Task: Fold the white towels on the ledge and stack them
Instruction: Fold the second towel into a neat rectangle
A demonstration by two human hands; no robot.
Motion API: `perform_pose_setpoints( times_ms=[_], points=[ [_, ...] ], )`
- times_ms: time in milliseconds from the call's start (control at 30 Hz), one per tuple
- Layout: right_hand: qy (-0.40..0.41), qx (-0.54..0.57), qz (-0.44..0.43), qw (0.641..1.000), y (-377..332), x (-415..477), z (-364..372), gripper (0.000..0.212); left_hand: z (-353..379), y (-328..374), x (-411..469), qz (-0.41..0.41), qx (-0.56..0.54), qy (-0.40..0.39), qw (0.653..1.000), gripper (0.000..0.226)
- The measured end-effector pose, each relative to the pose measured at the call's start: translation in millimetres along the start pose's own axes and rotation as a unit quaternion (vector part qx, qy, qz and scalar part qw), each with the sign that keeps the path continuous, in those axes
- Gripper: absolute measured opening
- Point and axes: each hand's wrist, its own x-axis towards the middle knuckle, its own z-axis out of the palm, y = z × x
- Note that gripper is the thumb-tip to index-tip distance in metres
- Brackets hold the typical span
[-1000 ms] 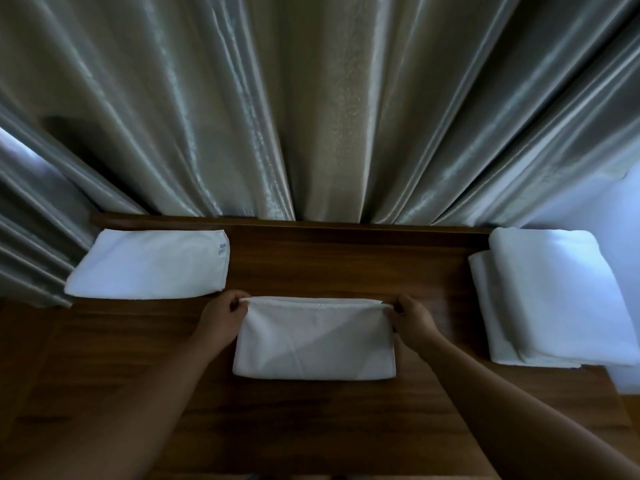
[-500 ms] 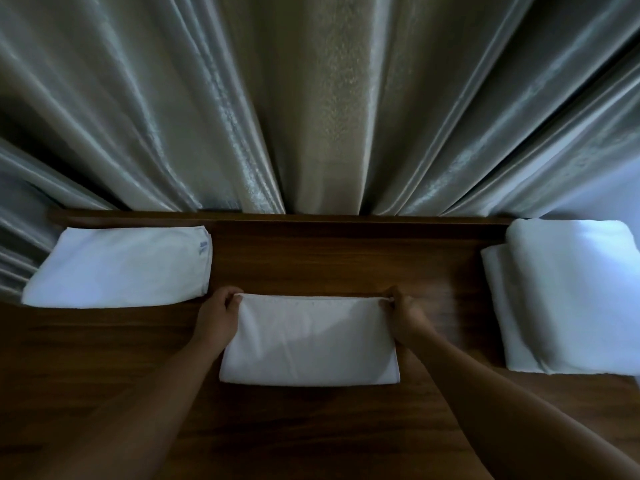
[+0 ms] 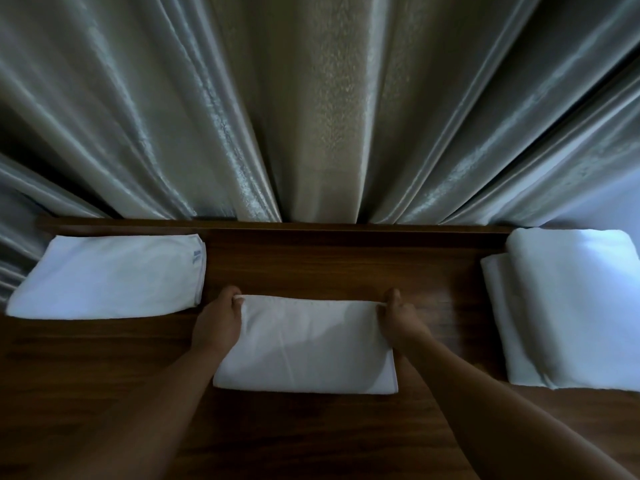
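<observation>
Pinching the middle towel [image 3: 306, 344] at both far corners, left hand [image 3: 218, 325] and right hand [image 3: 398, 318] clamped, flat on the ledge [image 3: 346, 265].

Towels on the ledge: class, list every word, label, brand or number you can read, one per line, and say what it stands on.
Small bluish tag on the right edge of the left folded towel: too small and blurred to read.
Middle towel, right towel stack, curtain, wooden ledge: no text visible.
</observation>
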Motion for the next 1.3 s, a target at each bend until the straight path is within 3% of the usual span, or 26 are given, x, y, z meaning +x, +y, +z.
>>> perform_pose_setpoints(
  times_ms=[167, 200, 267, 367, 467, 567, 800, 1000, 1067, 1167, 1233, 1300],
  points=[
    [0.053, 0.003, -0.011, 0.999, 7.3, -14.1, 4.5, 0.039, -4.5, 1.7, -17.3, -0.053, -0.028, 0.019, 0.998, 0.050],
    [0.086, -0.026, -0.032, 0.995, 11.1, -20.2, 5.2, 0.038, -5.5, -0.2, -27.3, -0.035, 0.000, 0.037, 0.999, 0.052],
    [0.135, -0.149, -0.110, 0.973, 18.4, -35.9, 12.9, 0.050, -3.8, -5.1, -50.5, 0.080, 0.135, 0.059, 0.986, 0.056],
    [0.094, -0.223, -0.266, 0.933, 6.8, -69.3, 39.4, 0.063, 11.5, -0.5, -72.1, 0.248, 0.247, -0.011, 0.937, 0.062],
    [0.051, -0.232, -0.326, 0.915, -13.5, -78.3, 83.1, 0.068, 33.0, 14.5, -73.4, 0.302, 0.270, -0.062, 0.912, 0.065],
    [0.051, -0.242, -0.296, 0.923, -22.5, -67.5, 105.6, 0.073, 45.0, 12.6, -66.2, 0.307, 0.282, -0.083, 0.905, 0.070],
    [0.082, -0.252, -0.200, 0.943, 18.0, -56.6, 79.4, 0.085, 36.8, -15.9, -56.6, 0.175, 0.264, -0.045, 0.947, 0.079],
    [0.103, -0.180, -0.147, 0.967, 30.7, -62.5, 76.2, 0.086, 27.8, -27.0, -62.5, 0.034, 0.190, -0.023, 0.981, 0.083],
    [0.107, -0.117, -0.122, 0.980, 27.6, -67.3, 77.3, 0.086, 22.9, -19.1, -67.8, -0.049, 0.167, 0.001, 0.985, 0.084],
    [0.136, 0.055, -0.033, 0.989, 16.1, -73.2, 69.8, 0.087, 13.6, 0.1, -73.5, -0.163, 0.131, 0.008, 0.978, 0.067],
    [0.117, 0.178, 0.047, 0.976, 9.0, -73.0, 60.2, 0.082, 11.1, 8.8, -71.0, -0.230, 0.088, -0.016, 0.969, 0.055],
    [0.080, 0.254, 0.105, 0.958, 7.8, -67.2, 52.0, 0.069, 7.8, 14.9, -66.6, -0.279, 0.013, -0.044, 0.959, 0.058]
  ],
)
